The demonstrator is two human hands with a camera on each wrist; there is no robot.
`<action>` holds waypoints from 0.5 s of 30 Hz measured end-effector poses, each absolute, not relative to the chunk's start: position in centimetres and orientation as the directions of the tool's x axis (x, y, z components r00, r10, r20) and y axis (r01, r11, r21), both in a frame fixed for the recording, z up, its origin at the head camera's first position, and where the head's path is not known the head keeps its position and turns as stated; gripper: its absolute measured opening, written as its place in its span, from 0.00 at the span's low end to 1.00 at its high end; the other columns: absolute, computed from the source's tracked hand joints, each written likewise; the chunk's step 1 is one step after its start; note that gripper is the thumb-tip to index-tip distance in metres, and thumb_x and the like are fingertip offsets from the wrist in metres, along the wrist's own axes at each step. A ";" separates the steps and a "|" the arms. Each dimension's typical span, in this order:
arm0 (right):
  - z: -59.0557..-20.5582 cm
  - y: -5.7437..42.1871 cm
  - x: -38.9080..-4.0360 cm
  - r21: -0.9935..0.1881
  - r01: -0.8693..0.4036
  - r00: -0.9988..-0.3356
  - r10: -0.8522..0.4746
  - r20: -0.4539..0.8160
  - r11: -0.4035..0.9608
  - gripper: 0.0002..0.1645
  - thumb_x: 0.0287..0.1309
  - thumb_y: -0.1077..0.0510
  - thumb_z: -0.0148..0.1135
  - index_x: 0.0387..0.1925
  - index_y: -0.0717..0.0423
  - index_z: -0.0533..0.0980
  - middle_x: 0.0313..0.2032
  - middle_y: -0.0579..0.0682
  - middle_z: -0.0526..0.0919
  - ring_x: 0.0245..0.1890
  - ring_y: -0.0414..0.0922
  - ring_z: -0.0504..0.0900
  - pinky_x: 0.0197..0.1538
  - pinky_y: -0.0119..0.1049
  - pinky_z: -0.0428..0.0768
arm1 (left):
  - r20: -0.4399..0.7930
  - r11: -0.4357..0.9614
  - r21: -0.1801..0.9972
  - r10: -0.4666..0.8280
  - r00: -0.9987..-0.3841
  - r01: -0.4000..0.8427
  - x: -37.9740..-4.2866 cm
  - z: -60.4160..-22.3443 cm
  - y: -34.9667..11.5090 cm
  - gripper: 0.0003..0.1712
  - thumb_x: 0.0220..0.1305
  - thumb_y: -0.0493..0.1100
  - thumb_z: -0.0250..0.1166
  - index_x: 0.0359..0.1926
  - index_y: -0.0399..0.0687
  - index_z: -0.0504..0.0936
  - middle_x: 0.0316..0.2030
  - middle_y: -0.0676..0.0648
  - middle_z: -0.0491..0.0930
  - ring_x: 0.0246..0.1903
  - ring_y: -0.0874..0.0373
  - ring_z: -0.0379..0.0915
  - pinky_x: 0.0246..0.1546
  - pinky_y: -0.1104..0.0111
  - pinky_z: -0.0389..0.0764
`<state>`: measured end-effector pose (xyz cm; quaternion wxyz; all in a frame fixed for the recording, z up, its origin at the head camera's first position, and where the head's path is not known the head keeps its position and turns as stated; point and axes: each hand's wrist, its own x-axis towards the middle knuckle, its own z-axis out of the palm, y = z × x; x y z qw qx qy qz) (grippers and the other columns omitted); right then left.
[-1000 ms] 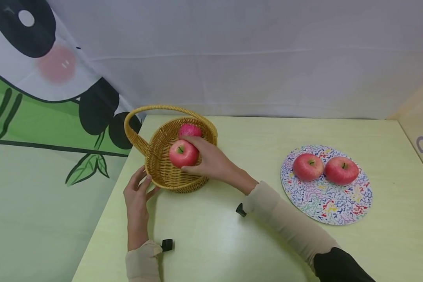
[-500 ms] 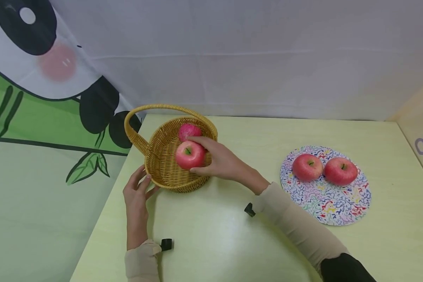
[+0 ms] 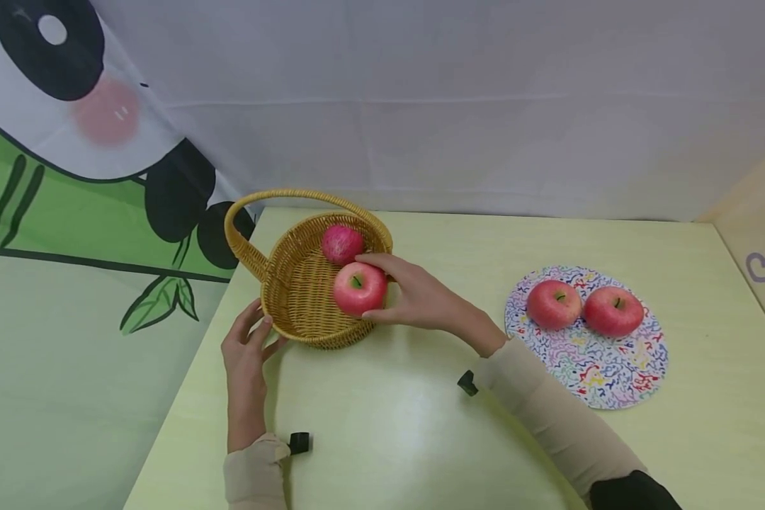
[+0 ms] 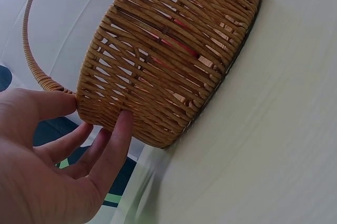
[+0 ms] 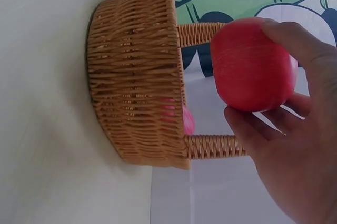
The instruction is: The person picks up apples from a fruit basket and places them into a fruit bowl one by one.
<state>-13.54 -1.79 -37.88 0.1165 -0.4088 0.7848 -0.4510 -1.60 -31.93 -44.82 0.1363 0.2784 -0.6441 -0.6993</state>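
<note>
In the head view, my right hand grips a red apple by its side, over the right part of a wicker basket. The right wrist view shows the apple above the basket's rim, between thumb and fingers. A round pink fruit with pale streaks lies inside, at the back of the basket. My left hand touches the basket's outer left side. In the left wrist view, spread fingertips rest against the woven wall and rim.
A round plate with a colourful squiggle pattern stands on the right of the table, bearing two red apples. The basket's tall handle arches over its back left side. A pale cloth hangs behind the table.
My right hand has moved to the right with the apple, toward the basket's right rim, uncovering more of the pink fruit. My left hand and the basket have stayed nearly still.
</note>
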 end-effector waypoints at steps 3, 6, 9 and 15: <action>-37.8 -1.0 -13.4 -0.811 -0.532 -0.639 -0.745 0.195 0.244 0.50 0.53 0.53 0.81 0.75 0.49 0.66 0.66 0.46 0.77 0.66 0.45 0.77 0.68 0.45 0.82 | -0.209 -0.132 0.978 -0.551 -0.808 -0.163 -1.6 -44.9 -31.9 0.27 0.75 0.45 0.65 0.72 0.54 0.75 0.61 0.54 0.74 0.55 0.60 0.79 0.45 0.68 0.91; -37.8 -0.1 -13.3 -0.812 -0.532 -0.638 -0.744 0.198 0.241 0.51 0.53 0.53 0.81 0.75 0.49 0.66 0.66 0.46 0.76 0.66 0.45 0.77 0.67 0.46 0.82 | -0.204 -0.132 0.979 -0.553 -0.808 -0.157 -1.5 -44.9 -31.9 0.27 0.74 0.45 0.65 0.72 0.53 0.75 0.61 0.54 0.74 0.55 0.60 0.79 0.44 0.68 0.91; -37.9 0.6 -13.2 -0.809 -0.539 -0.632 -0.748 0.202 0.237 0.51 0.53 0.54 0.81 0.76 0.49 0.65 0.66 0.46 0.76 0.66 0.46 0.76 0.67 0.46 0.83 | -0.201 -0.134 0.979 -0.554 -0.808 -0.151 -1.6 -45.0 -31.9 0.28 0.74 0.44 0.65 0.72 0.53 0.75 0.60 0.53 0.74 0.55 0.60 0.79 0.44 0.69 0.91; -38.1 2.0 -13.1 -0.811 -0.547 -0.608 -0.765 0.213 0.209 0.51 0.53 0.57 0.81 0.76 0.50 0.65 0.67 0.46 0.76 0.67 0.45 0.76 0.68 0.46 0.83 | -0.203 -0.136 0.979 -0.552 -0.809 -0.152 -1.6 -45.0 -31.8 0.28 0.74 0.44 0.66 0.72 0.53 0.75 0.60 0.53 0.74 0.54 0.60 0.79 0.43 0.69 0.91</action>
